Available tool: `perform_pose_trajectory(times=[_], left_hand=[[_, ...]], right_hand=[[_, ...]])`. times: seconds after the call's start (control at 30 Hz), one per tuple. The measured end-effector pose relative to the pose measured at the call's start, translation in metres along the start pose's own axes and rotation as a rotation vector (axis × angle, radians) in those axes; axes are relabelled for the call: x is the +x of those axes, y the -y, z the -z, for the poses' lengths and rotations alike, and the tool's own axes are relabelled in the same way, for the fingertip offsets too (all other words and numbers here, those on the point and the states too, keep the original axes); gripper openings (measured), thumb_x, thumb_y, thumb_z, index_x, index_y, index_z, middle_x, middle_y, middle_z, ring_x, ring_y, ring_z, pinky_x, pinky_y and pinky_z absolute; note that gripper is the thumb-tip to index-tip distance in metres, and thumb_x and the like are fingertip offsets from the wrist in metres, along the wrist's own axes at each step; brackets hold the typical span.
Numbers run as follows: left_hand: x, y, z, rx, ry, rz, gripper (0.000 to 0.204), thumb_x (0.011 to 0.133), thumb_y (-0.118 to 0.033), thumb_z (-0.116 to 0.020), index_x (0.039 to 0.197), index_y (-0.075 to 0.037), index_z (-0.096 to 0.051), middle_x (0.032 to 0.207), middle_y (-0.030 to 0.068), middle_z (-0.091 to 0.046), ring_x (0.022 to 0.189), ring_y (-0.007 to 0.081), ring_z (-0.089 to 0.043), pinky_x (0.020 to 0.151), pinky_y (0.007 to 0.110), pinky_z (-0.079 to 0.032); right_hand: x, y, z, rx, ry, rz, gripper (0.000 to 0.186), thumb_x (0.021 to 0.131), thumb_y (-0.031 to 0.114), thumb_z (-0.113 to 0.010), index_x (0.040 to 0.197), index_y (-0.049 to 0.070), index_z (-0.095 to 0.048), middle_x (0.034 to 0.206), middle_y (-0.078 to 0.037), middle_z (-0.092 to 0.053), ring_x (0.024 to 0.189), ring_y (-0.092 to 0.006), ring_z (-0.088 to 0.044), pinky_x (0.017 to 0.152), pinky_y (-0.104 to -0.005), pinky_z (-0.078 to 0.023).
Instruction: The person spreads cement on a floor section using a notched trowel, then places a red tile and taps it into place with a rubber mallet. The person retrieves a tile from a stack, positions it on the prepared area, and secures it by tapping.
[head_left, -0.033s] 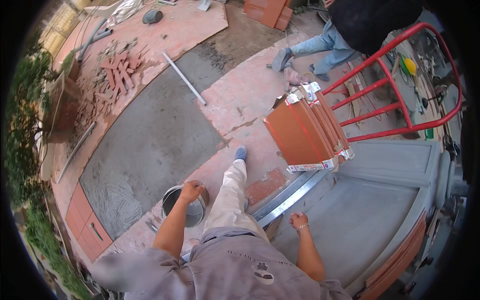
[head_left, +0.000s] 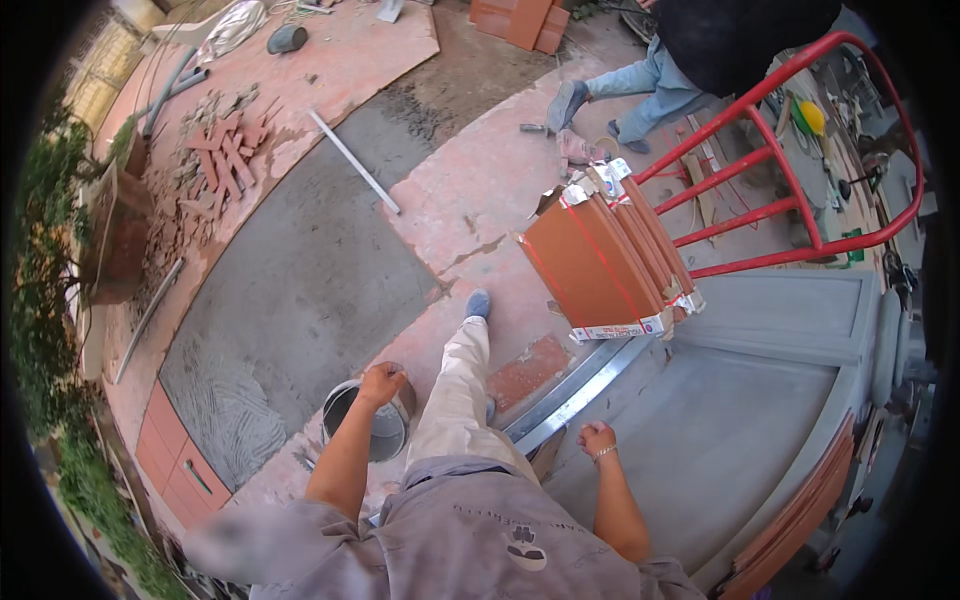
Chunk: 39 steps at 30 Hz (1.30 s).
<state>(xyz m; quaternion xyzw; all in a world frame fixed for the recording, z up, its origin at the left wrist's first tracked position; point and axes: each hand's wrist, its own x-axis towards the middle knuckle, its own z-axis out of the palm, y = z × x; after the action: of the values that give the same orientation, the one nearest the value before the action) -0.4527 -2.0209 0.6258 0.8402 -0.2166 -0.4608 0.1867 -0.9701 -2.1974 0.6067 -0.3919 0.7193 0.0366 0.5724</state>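
Note:
My left hand (head_left: pixel 382 383) is closed directly above a dark bucket (head_left: pixel 402 407), which hangs or stands just beneath it. The fingers hide the grip on the bucket's handle. Grey material shows inside the bucket. My right hand (head_left: pixel 597 438), with a bracelet at the wrist, has its fingers curled and shows nothing in them. It hangs over the grey panelled surface (head_left: pixel 700 420), near a shiny metal strip (head_left: pixel 570 408). One of my feet (head_left: pixel 478 302) is forward on the reddish floor.
Wet grey mortar (head_left: pixel 300 270) fills the left middle, with a long straight bar (head_left: pixel 355 162) across it. Laid red tiles (head_left: pixel 178 462) border its near corner. Ahead right, a red hand truck (head_left: pixel 805 190) stands by stacked tiles (head_left: pixel 595 265). Beyond, a person (head_left: pixel 665 90) crouches. Broken pieces (head_left: pixel 228 160) lie left.
The floor and the hand truck have shifted slightly left in view. Both my hands and the bucket keep nearly the same places.

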Motion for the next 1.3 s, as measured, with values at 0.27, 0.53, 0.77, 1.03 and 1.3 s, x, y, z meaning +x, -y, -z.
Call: perform_pose_trajectory(times=[0.27, 0.53, 0.77, 1.03, 1.3], left_hand=[[0.230, -0.163, -0.045, 0.303, 0.207, -0.221, 0.035, 0.089, -0.032, -0.069, 0.108, -0.003, -0.072, 0.098, 0.0188, -0.074, 0.096, 0.0339, -0.071, 0.085, 0.042, -0.055], [0.377, -0.346, -0.117, 0.348, 0.257, -0.417, 0.039, 0.089, -0.032, -0.070, 0.115, -0.003, -0.069, 0.106, 0.0224, -0.072, 0.100, 0.0369, -0.070, 0.088, 0.043, -0.054], [0.414, -0.423, -0.203, -0.169, 0.339, -0.138, 0.033, 0.095, -0.033, -0.068, 0.117, -0.008, -0.065, 0.102, 0.0012, -0.068, 0.090, 0.0115, -0.064, 0.080, 0.030, -0.049], [0.381, -0.428, -0.339, -0.285, 0.482, 0.266, 0.025, 0.096, -0.031, -0.065, 0.109, -0.010, -0.064, 0.098, 0.0024, -0.070, 0.093, 0.0146, -0.070, 0.076, 0.032, -0.054], [0.377, -0.422, -0.369, -0.417, 0.409, 0.275, 0.018, 0.098, -0.024, -0.058, 0.110, -0.010, -0.062, 0.103, 0.0043, -0.072, 0.090, 0.0170, -0.071, 0.072, 0.031, -0.055]], right_hand=[[0.074, 0.080, 0.003, -0.104, -0.068, -0.021, 0.028, 0.092, 0.020, -0.066, 0.110, -0.002, -0.067, 0.084, -0.009, -0.071, 0.068, -0.0151, -0.068, 0.059, -0.0284, -0.053], [0.203, 0.124, 0.045, 0.042, -0.215, 0.050, 0.041, 0.091, 0.026, -0.069, 0.119, -0.004, -0.063, 0.090, -0.011, -0.071, 0.077, -0.0198, -0.067, 0.073, -0.0321, -0.054], [0.285, 0.127, 0.106, 0.555, -0.675, -0.067, 0.035, 0.095, 0.025, -0.068, 0.116, -0.001, -0.059, 0.094, -0.007, -0.067, 0.076, -0.0140, -0.067, 0.061, -0.0272, -0.052], [0.311, 0.140, 0.045, 0.428, -0.032, -0.057, 0.021, 0.094, 0.020, -0.067, 0.103, 0.001, -0.064, 0.081, -0.005, -0.066, 0.069, -0.0125, -0.065, 0.059, -0.0272, -0.051], [0.334, 0.197, -0.003, 0.282, -0.100, 0.241, 0.023, 0.092, 0.019, -0.067, 0.105, -0.001, -0.065, 0.091, -0.014, -0.069, 0.079, -0.0234, -0.068, 0.074, -0.0350, -0.055]])
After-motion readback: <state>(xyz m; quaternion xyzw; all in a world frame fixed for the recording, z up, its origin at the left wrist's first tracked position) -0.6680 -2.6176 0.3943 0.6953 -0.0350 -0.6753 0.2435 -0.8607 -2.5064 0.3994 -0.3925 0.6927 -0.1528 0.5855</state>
